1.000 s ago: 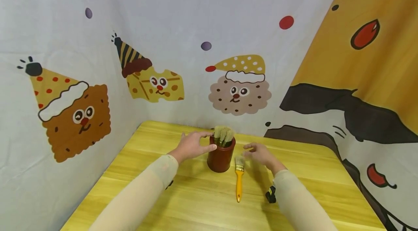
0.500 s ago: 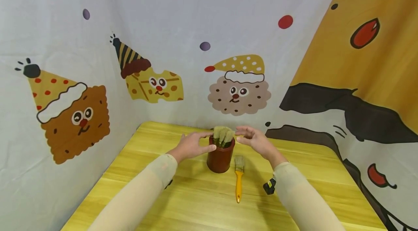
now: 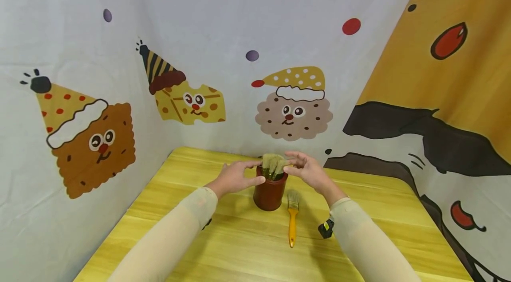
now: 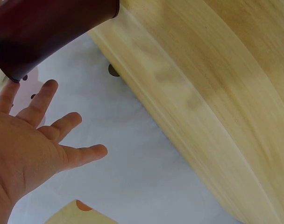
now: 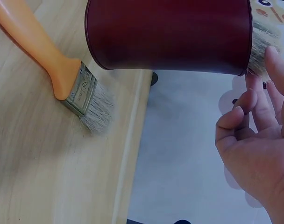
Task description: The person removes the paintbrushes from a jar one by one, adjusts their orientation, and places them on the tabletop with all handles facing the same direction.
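Observation:
A dark red cylindrical cup [image 3: 268, 194] stands upright on the table, with several paintbrushes [image 3: 272, 165] in it, bristles up. My left hand [image 3: 236, 177] is at the cup's left side, thumb tip at the near rim and forefinger behind it; in the left wrist view its other fingers spread out straight. At the right, my right hand [image 5: 261, 135] pinches the pale bristles of one paintbrush [image 5: 263, 44] between thumb and forefinger at the cup's mouth, its outer fingers bent. A loose paintbrush [image 3: 293, 217] with an orange handle lies right of the cup, bristles away from me.
The yellow wood-grain table [image 3: 247, 251] ends at the back against a white cloth [image 3: 223, 20] printed with cartoon food. A small black device [image 3: 326, 229] sits at the right wrist. Cloth also hangs along the left and right sides.
My right hand has moved left and up, from above the loose paintbrush to the bristles in the cup. My left hand and the cup have stayed in place.

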